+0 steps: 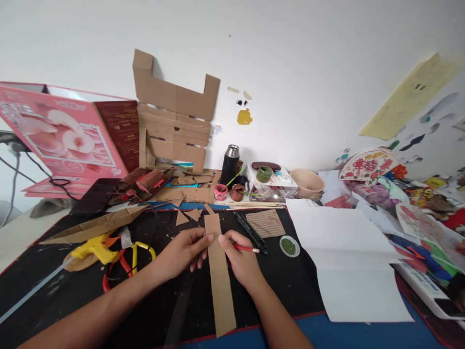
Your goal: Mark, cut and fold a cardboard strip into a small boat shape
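Note:
A long brown cardboard strip [220, 286] is held over the black mat, its near end toward me. My left hand [191, 249] pinches its left edge, with the thumb on top. On the right edge, my right hand [238, 249] presses the thumb onto the strip and also holds a red pencil [247, 248], which points right. The fingers under the strip are partly hidden. Small cardboard scraps [183, 217] lie just beyond its far end. Right of my right hand are a dark green utility knife [252, 232] and a piece of corrugated cardboard [267, 223].
At left lie a yellow glue gun [96, 249] and red-and-yellow pliers [125, 264]. A green paint lid [289, 246] and white paper [359, 271] are at right. Paint jars [238, 192], a black thermos [230, 167] and a bowl [308, 182] stand at the back.

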`<state>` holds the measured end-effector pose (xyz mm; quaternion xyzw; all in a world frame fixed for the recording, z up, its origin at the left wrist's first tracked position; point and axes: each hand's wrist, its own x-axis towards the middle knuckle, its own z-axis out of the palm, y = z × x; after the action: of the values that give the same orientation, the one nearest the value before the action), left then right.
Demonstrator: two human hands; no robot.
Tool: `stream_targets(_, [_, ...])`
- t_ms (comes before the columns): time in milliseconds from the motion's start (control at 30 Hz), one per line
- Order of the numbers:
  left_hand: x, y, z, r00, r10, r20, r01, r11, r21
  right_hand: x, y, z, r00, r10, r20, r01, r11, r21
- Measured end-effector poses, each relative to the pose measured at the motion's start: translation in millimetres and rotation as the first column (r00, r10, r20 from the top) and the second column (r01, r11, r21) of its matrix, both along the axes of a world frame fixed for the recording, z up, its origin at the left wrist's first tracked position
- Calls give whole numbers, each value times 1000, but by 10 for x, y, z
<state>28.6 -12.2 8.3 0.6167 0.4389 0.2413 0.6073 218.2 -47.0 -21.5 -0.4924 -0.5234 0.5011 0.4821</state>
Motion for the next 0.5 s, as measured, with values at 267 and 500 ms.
stream_targets(267, [-38, 51, -39, 968, -16, -250, 40, 995, 91, 73, 35, -59, 955, -293, 31, 290, 954, 77])
stream_targets(500, [-105, 63, -103, 795, 168, -583, 162, 867, 471, 69, 49, -59, 953, -304, 8, 303, 951, 69])
